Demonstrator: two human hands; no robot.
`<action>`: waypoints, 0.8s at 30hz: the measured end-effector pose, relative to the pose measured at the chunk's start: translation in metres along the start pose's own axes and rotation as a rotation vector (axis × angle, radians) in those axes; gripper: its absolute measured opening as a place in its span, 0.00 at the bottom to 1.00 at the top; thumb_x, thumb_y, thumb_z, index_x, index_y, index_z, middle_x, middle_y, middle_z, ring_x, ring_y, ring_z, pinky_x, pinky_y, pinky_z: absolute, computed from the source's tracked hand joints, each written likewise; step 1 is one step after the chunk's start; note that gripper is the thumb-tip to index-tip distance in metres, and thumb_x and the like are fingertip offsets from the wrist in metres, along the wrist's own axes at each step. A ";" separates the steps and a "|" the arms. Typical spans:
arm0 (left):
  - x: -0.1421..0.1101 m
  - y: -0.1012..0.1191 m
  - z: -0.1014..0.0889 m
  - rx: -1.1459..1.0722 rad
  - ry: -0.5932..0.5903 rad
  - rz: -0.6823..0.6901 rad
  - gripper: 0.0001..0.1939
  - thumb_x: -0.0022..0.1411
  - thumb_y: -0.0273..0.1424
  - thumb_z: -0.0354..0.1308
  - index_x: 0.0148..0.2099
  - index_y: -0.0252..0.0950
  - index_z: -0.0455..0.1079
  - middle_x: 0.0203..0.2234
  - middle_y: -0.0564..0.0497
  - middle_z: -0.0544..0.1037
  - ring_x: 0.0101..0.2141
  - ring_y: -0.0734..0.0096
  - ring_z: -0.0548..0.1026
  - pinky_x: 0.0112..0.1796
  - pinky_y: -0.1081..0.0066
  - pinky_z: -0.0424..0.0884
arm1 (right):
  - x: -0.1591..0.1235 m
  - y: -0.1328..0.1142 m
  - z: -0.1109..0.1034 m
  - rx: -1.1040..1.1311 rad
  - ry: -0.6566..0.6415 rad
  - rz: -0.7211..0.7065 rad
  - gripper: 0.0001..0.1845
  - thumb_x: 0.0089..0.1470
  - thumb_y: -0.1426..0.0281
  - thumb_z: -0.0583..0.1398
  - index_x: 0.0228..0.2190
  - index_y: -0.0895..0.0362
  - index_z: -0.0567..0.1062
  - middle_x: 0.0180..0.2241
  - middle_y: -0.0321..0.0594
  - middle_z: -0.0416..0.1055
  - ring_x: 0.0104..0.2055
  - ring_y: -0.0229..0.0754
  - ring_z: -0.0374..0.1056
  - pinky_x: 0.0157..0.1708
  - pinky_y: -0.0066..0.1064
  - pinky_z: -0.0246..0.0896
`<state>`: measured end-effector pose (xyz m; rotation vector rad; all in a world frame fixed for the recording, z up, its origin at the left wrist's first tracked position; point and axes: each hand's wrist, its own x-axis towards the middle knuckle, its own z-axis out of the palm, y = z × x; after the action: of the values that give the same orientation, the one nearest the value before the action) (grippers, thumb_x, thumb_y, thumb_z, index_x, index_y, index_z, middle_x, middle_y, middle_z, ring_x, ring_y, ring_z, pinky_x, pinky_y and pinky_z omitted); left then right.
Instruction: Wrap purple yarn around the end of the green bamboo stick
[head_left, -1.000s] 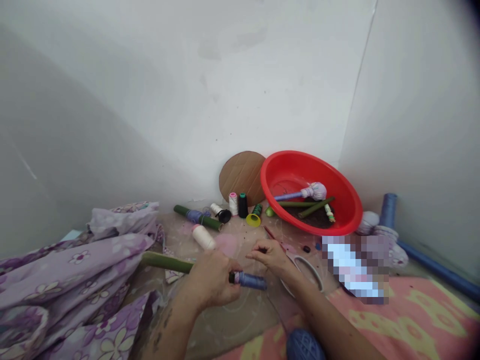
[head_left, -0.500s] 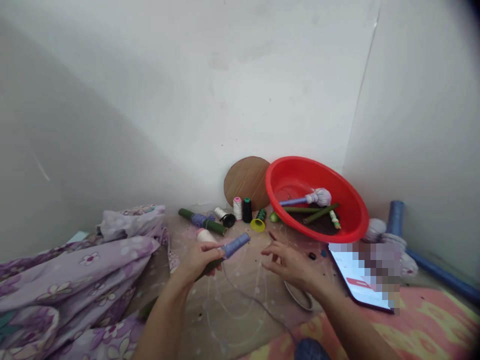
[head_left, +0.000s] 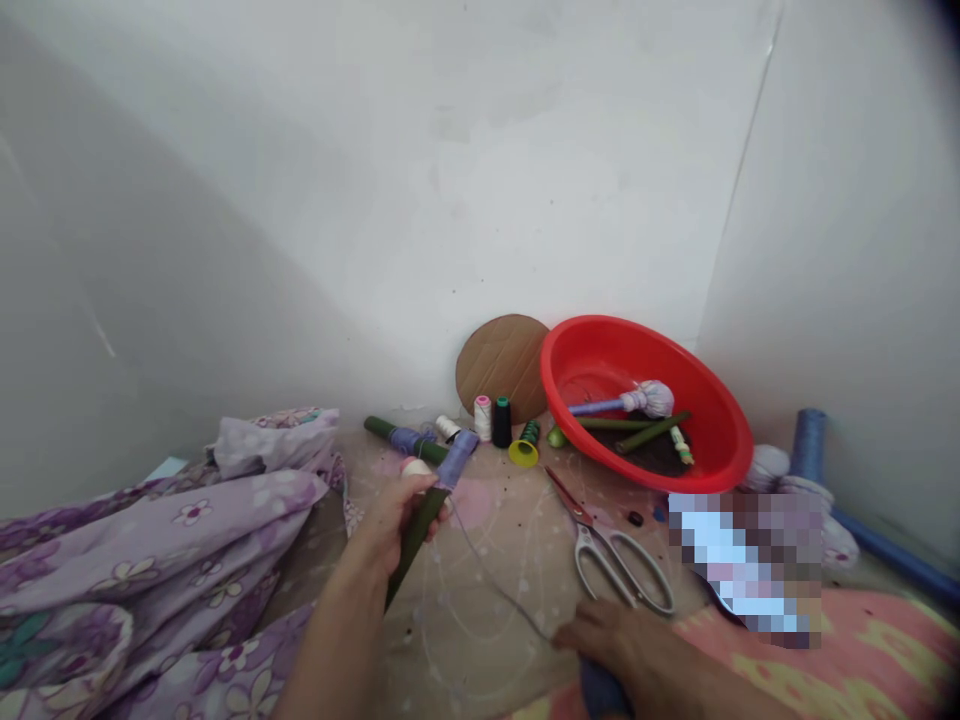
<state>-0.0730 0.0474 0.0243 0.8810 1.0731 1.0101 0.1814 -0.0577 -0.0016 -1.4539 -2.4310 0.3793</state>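
Note:
My left hand (head_left: 405, 520) is closed round a green stick (head_left: 417, 540), which tilts up and to the right. Blue-purple strips are wrapped round the stick's upper end (head_left: 457, 460). A thin greyish cord (head_left: 499, 590) hangs from the wrapped part down to my right hand (head_left: 622, 645). That hand is low at the front, fingers curled over a dark blue yarn ball (head_left: 602, 690), partly hidden under it. Just beyond it, scissors (head_left: 592, 535) with silver handles and reddish blades lie on the patterned sheet.
A red basin (head_left: 739, 440) leans at the back right, holding green sticks and a cloth-headed stick. Thread spools (head_left: 502, 422), another wrapped green stick (head_left: 409, 440) and a cardboard disc (head_left: 499, 360) are near the wall. Floral cloth (head_left: 187, 550) lies left; a phone (head_left: 739, 570) lies right.
My right hand has moved down toward me from near the stick's end onto the yarn ball, uncovering the scissors. The stick in my left hand now points more steeply upward.

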 end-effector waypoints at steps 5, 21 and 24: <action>0.001 0.000 -0.001 -0.069 -0.015 -0.026 0.12 0.48 0.36 0.51 0.26 0.30 0.64 0.15 0.50 0.70 0.13 0.79 0.65 0.15 0.80 0.58 | 0.065 0.018 -0.008 -0.046 0.145 -0.009 0.24 0.39 0.75 0.52 0.42 0.55 0.66 0.39 0.44 0.63 0.43 0.45 0.58 0.41 0.33 0.50; 0.005 -0.011 0.015 -0.153 -0.240 -0.183 0.14 0.49 0.38 0.48 0.27 0.30 0.64 0.15 0.50 0.69 0.13 0.78 0.64 0.15 0.78 0.57 | 0.121 -0.026 0.029 1.193 0.070 0.083 0.19 0.44 0.71 0.50 0.41 0.56 0.65 0.32 0.40 0.67 0.30 0.37 0.64 0.14 0.19 0.52; 0.007 -0.013 0.015 -0.151 -0.237 -0.205 0.15 0.49 0.38 0.48 0.26 0.30 0.64 0.15 0.50 0.69 0.13 0.78 0.64 0.15 0.78 0.57 | 0.124 -0.020 0.040 1.139 0.118 0.091 0.10 0.45 0.69 0.51 0.27 0.61 0.70 0.16 0.32 0.60 0.17 0.29 0.54 0.14 0.19 0.44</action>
<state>-0.0542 0.0491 0.0138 0.7310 0.8550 0.7835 0.0938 0.0395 -0.0184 -0.9727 -1.5125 1.3519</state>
